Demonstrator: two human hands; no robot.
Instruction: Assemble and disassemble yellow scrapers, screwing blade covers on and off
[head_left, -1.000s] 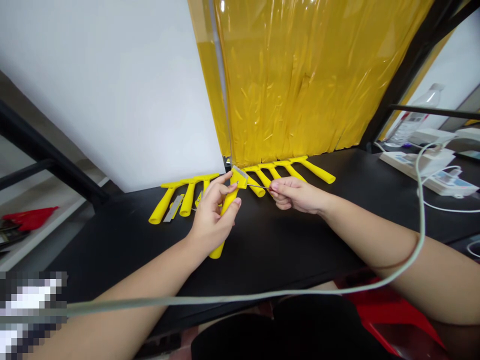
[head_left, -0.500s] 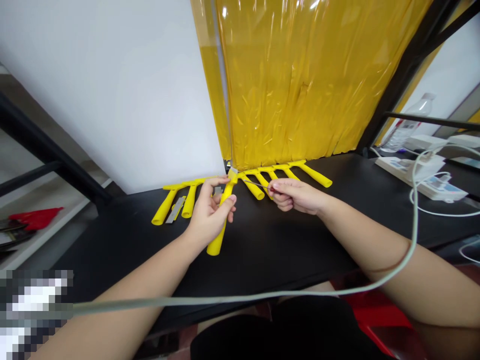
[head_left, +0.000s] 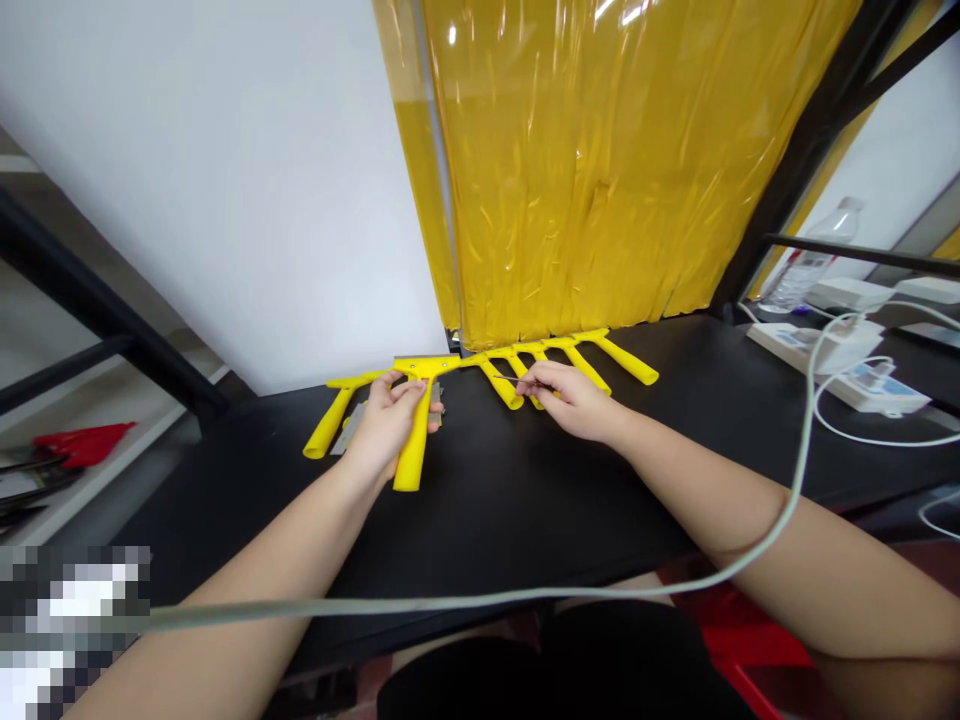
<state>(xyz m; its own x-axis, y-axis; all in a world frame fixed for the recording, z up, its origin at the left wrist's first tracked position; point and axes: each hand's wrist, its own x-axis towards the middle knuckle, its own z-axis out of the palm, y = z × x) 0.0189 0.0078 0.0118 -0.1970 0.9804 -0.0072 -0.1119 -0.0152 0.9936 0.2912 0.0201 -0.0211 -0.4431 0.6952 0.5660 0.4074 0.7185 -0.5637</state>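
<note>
My left hand (head_left: 382, 420) is closed round the handle of a yellow T-shaped scraper (head_left: 411, 455). Its wide head faces up, with a metal strip along the top edge and two small screws. My right hand (head_left: 562, 395) pinches a thin metal rod-like tool (head_left: 508, 378), whose tip points left, apart from the scraper. The fingers hide its other end, so its exact kind is unclear. Behind the right hand lie several more yellow scrapers (head_left: 630, 361) in a row. Another yellow scraper (head_left: 328, 425) lies left of my left hand, beside flat grey metal plates (head_left: 346, 432) that the hand partly covers.
A white panel (head_left: 262, 200) and a yellow plastic curtain (head_left: 600, 200) stand behind the black tabletop (head_left: 510, 510). On the right are a power strip (head_left: 847, 375) and a clear bottle (head_left: 814, 255). A pale cable (head_left: 525, 596) crosses in front of my forearms.
The scraper in my left hand has moved left and turned, so its wide head now faces me. My right hand has shifted slightly left, and the rod's tip is now away from the scraper.
</note>
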